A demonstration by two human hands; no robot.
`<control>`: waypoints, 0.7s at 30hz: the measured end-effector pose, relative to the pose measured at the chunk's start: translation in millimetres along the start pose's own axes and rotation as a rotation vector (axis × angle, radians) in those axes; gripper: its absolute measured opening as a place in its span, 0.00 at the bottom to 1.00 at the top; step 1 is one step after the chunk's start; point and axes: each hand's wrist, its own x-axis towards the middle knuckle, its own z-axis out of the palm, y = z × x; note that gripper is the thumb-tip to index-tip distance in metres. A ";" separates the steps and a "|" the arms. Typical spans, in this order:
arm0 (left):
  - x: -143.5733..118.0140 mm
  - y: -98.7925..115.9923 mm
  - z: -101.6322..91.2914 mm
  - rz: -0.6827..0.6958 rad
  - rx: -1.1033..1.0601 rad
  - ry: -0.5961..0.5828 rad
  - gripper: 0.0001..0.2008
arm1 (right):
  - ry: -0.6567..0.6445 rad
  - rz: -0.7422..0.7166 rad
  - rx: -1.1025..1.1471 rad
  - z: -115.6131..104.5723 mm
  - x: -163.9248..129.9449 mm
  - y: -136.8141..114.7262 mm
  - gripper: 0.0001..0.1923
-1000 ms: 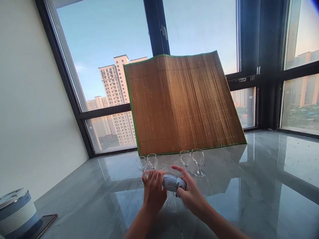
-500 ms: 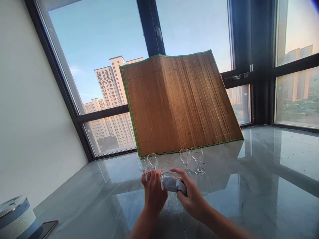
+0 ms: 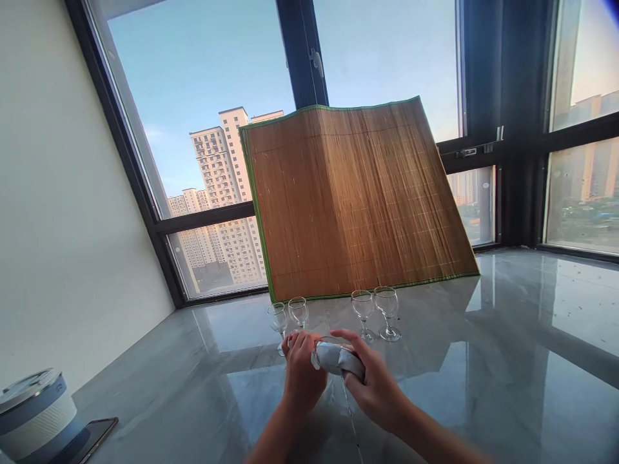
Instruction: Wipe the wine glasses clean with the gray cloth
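Surface: glossy grey marble-look counter (image 3: 507, 386), highly reflective, picks up the window frames and sky. It runs into a corner of floor-to-ceiling windows with dark frames (image 3: 302, 51); high-rise blocks (image 3: 217, 187) outside, clear sky. Plain white wall (image 3: 58, 212) on the left.

A bamboo mat (image 3: 358, 200) with green edging stands tilted against the window frame, its lower edge on the counter. Just in front of it, four empty stemmed glasses stand upright: left pair (image 3: 289, 314) close together, right pair (image 3: 375, 310) close together, with a gap between the pairs. Far left corner: a round white-and-blue container (image 3: 33, 412) with a dark phone (image 3: 91, 435) lying flat beside it, touching or nearly so.

In hand: a fifth glass (image 3: 325, 345), clear, held on its side above the counter, in front of the gap between the pairs. A grey cloth (image 3: 341, 359) is stuffed into and wrapped over the bowl, so most of the glass is covered; only a bit of clear rim and wall shows. I can't see the stem.

My left hand (image 3: 302, 374) is closed around the left end of the glass, fingers curled over the top. My right hand (image 3: 374, 386) grips the cloth against the bowl, thumb on top, fingers underneath. The hands are nearly touching.
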 end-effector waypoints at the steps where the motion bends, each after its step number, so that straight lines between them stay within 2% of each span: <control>1: 0.3 -0.9 0.0 0.007 0.004 -0.006 0.06 | 0.005 0.002 -0.015 -0.3 0.6 0.1 0.33; 8: 6.0 -3.4 -10.6 0.113 0.120 -0.012 0.06 | 0.030 -0.026 -0.088 1.5 0.5 3.8 0.30; 13: 6.3 -1.1 -12.4 0.133 0.157 -0.015 0.06 | 0.060 -0.010 -0.097 3.8 -0.4 4.8 0.29; 16: 5.2 -2.5 -11.6 0.137 0.156 -0.021 0.05 | 0.048 -0.054 -0.125 2.7 -0.6 4.3 0.30; 19: 5.9 -12.2 -11.2 0.108 0.145 0.012 0.05 | 0.059 -0.101 -0.196 -1.9 0.5 4.1 0.31; 21: 8.0 -22.6 -11.0 0.018 0.129 0.085 0.05 | 0.145 -0.085 -0.204 -5.8 2.7 5.2 0.29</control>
